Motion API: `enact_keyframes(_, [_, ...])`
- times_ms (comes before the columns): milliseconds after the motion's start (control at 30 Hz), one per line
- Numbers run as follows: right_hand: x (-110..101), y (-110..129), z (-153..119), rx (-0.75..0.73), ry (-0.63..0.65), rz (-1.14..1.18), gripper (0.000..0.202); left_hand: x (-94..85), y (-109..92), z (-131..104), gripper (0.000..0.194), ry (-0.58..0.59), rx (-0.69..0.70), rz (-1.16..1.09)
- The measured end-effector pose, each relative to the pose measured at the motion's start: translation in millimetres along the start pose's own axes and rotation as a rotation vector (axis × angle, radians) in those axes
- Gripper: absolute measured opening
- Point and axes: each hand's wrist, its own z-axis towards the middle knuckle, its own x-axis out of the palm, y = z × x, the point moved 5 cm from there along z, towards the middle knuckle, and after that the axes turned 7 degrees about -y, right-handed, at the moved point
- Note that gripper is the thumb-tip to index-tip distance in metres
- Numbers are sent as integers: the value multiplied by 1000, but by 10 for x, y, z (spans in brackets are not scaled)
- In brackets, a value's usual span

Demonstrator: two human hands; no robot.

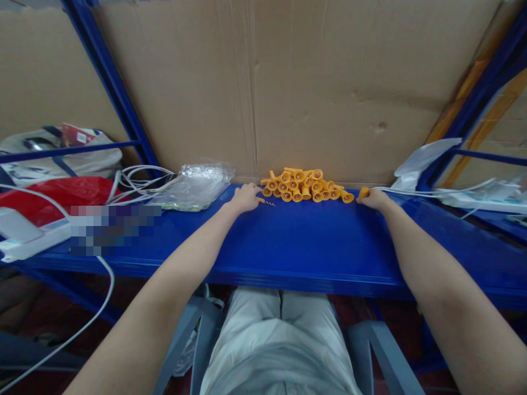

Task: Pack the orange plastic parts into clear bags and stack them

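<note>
A pile of yellow trumpet-shaped plastic pieces [297, 186] lies against the cardboard at the back of the blue table [313, 241]. Their flared mouths mostly face me, and small metal bits show inside several. At the pile's left end, my left hand [247, 198] has its fingers closed at the yellow end of a thin metal spiral [269, 204], which points right along the tabletop. Just beyond the right end, my right hand [374, 199] pinches a single yellow trumpet-shaped piece [363, 192]. My right fingertips are partly hidden.
Clear plastic bags [197, 186] lie left of my left hand. Farther left are white cables [142, 178], a red bag [74, 195] and a white power strip [37, 241]. A cardboard sheet [329, 93] backs the table between blue posts. White cables [424, 192] run behind my right hand.
</note>
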Motion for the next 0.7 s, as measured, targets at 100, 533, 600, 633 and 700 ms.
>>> enact_keyframes(100, [-143, 85, -103, 159, 19, -59, 37, 78, 162, -22, 60, 170, -118, 95])
enact_keyframes(533, [-461, 1071, -378, -472, -312, 221, 36, -3, -31, -42, 21, 179, 38, -260])
enact_keyframes(600, [-425, 1245, -494, -627, -268, 220, 36, -25, -68, -27, 21, 86, 84, -275])
enact_keyframes(633, [-397, 1322, -556, -698, -232, 218, 35, -35, -82, -19, 21, 39, 104, -274])
enact_keyframes(700, [-325, 1450, -675, -811, -142, 213, 33, -47, -103, -5, 23, -26, 128, -282])
